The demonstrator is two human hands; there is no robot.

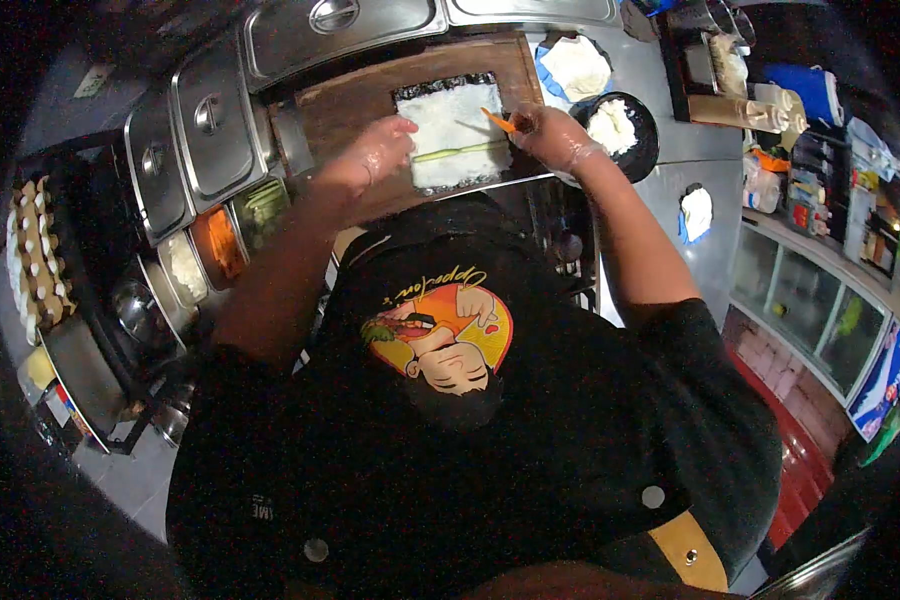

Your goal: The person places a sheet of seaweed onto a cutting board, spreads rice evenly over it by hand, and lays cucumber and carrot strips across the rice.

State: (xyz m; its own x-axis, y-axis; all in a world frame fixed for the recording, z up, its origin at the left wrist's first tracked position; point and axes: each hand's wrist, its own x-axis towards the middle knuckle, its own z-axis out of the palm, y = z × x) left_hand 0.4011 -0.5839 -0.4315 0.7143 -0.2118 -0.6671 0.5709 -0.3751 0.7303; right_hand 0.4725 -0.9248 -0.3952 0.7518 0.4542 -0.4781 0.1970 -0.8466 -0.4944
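Note:
On a brown wooden board (340,95) lies a dark nori sheet (445,83) spread with white rice (440,115). A thin green strip (460,152), like cucumber, runs across the rice. My left hand (380,150), in what looks like a clear glove, is at the left edge of the rice, its fingers loosely bent and slightly apart with nothing visible in them. My right hand (552,138), also in a clear glove, pinches an orange carrot strip (497,121) above the right side of the rice.
Right of the board are a black bowl (645,140) of white rice and a white cloth-like bundle (577,68). Lidded steel pans (215,125) line the left. Nearer are trays of orange strips (218,245) and green strips (262,212). An egg carton (42,260) stands far left.

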